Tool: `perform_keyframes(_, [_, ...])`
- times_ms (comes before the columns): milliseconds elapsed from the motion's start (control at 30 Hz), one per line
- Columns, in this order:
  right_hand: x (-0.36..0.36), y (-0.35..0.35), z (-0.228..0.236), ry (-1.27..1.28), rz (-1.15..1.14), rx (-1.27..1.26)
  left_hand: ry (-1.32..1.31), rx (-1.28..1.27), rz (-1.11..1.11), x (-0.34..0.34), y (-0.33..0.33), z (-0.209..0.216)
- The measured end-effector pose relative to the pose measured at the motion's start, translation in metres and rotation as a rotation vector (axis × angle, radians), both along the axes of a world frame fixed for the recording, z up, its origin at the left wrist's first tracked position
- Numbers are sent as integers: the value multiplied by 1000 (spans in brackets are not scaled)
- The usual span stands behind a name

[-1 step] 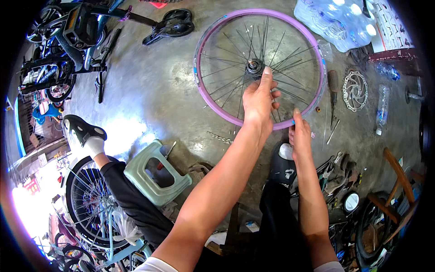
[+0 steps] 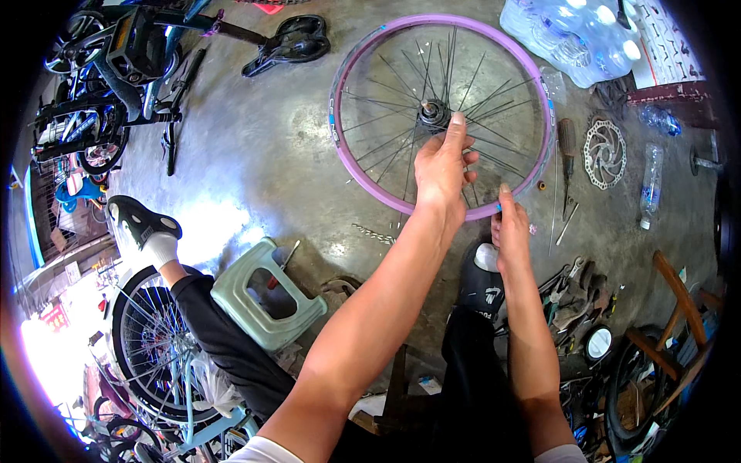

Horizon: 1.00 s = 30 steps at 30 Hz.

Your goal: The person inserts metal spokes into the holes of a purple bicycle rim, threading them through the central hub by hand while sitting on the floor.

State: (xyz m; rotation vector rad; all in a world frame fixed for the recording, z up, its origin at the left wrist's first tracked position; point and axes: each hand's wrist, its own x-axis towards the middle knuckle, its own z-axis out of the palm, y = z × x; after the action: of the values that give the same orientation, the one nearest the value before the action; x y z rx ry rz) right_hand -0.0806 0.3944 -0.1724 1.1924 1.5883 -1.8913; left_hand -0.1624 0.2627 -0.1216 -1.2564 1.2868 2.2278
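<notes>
A lilac bicycle wheel rim (image 2: 399,204) lies flat on the floor, with dark spokes fanning out from a black hub (image 2: 434,116) in its middle. Several spokes end short of the rim or cross each other. My left hand (image 2: 444,166) is over the spokes just below the hub, thumb stretched up and fingers curled; what they close on, if anything, is hidden. At the rim's lower right, my right hand (image 2: 512,230) pinches the rim, its thumb on top.
A screwdriver (image 2: 567,147) and brake disc (image 2: 604,154) lie right of the wheel. Small silver pieces (image 2: 374,234) lie below it. A pale green stool (image 2: 266,297) stands by my left leg. Bottles (image 2: 575,35) are at the back right, a saddle (image 2: 289,46) and bicycle (image 2: 116,69) at the left.
</notes>
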Motion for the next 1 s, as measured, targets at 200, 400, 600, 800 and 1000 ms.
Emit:
perform_keyframes(200, [3,5,-6,15,-3,-12,-20,-54,-10,15,-2,-4])
perform_keyframes(400, [0,6,-1,-8,-6,-32,-51,-125,-153,29,-11,-18])
perform_keyframes(600, [-2,5,-1,13,-11,-18,-17,126,-151,15,-5,-24])
perform_keyframes(800, [1,9,-7,35,57,42,105,232,-123,6,3,-26])
perform_keyframes(1000, [2,8,-3,30,73,11,178,268,48,2,14,-30])
